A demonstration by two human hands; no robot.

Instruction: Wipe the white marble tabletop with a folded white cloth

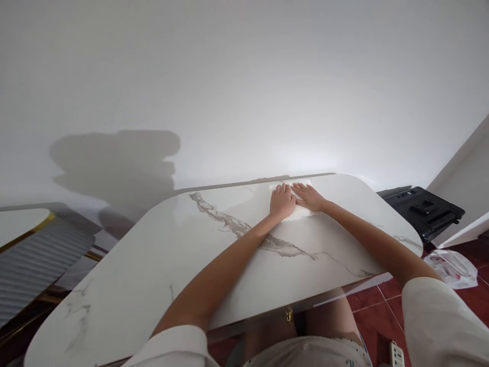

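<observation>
A white cloth or tissue (301, 214) lies spread near the far edge of a white marble-patterned tabletop (153, 265). My left hand (282, 201) presses down on its left part, fingers pointing toward the wall. Flat on the cloth beside it rests my right hand (308, 197), fingers stretched out and angled to the left. The two hands touch or nearly touch. Neither is wrapped around anything, and the part of the cloth under them is hidden.
A pale wall (244, 92) rises behind the table. At right are a black case (424, 209) and a clear plastic bag (453, 267) on the red tiled floor (374, 311). A power strip (396, 354) lies below. At left stands a ribbed grey piece of furniture (42, 265).
</observation>
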